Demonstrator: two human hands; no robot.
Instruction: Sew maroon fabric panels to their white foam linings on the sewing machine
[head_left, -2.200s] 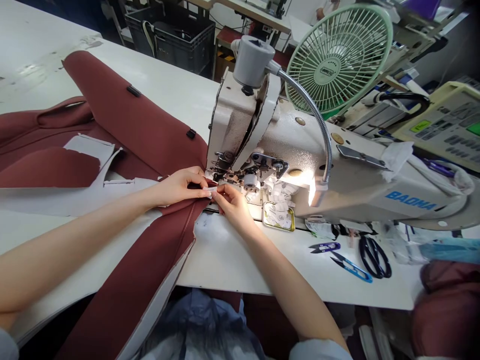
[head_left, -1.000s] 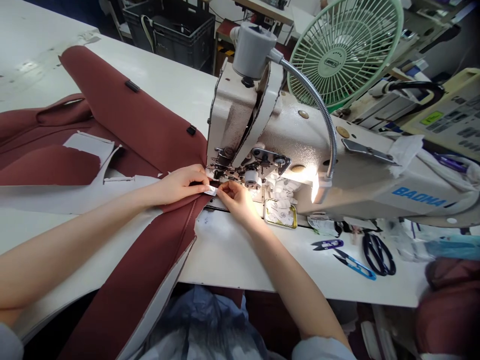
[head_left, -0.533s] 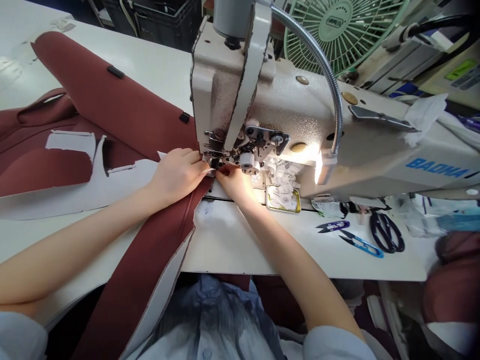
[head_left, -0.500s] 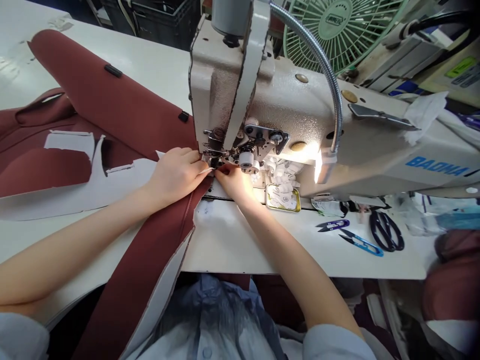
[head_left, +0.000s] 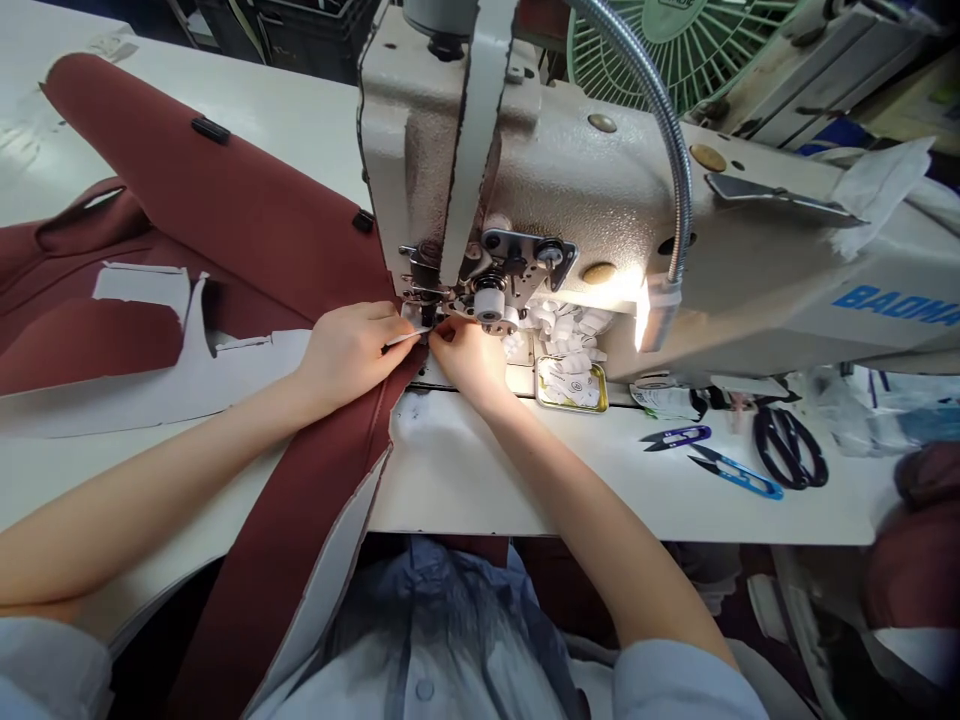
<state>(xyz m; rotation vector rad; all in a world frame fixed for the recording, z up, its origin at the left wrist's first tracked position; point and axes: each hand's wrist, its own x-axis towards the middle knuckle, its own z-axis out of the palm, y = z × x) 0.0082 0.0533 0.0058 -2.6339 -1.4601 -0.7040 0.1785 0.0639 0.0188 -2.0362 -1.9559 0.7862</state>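
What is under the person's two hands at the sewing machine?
The left hand and right hand sit over maroon fabric with a pale backing; a small white strip shows between them. What lies directly beneath the palms is covered.

Blue lettering (head_left: pixel 896 305) at your three o'clock reads BAOMA, on the sewing machine (head_left: pixel 750 240); the tin's (head_left: pixel 571 387) print is too small to read.
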